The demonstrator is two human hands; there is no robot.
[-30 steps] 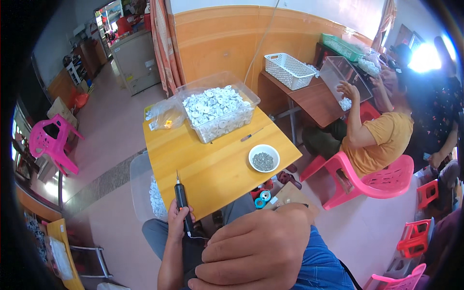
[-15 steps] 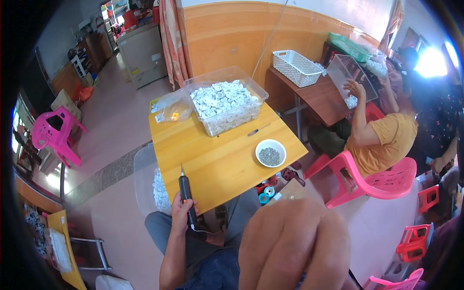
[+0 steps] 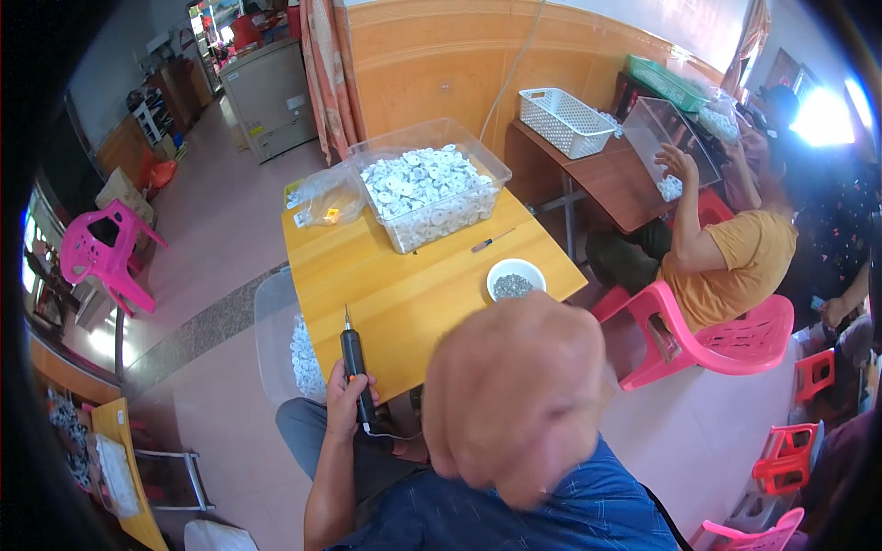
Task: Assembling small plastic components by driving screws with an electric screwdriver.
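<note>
My left hand [image 3: 351,395] is closed round a black electric screwdriver [image 3: 353,354], its bit pointing up and away beside the near left part of the yellow wooden table [image 3: 395,294]. A thin cord runs from the screwdriver's lower end. Large and blurred, my right hand [image 3: 514,395] is close to the camera, its fingers curled in; anything inside them is hidden. Past it, a white bowl [image 3: 515,280] of small grey metal pieces is partly covered by the hand. A clear plastic bin [image 3: 432,230] full of white round parts stands at the table's far side.
A small screwdriver [image 3: 492,241] and a clear plastic bag [image 3: 333,197] lie on the table. Another clear bin [image 3: 276,321] with white parts is below its left edge. At right, a person in a yellow shirt [image 3: 735,266] sits on a pink chair [image 3: 735,349] by a brown table [image 3: 616,193].
My right hand has moved up and left in the view, its fingers now curling in and covering part of the bowl. The left hand with the electric screwdriver stays nearly still.
</note>
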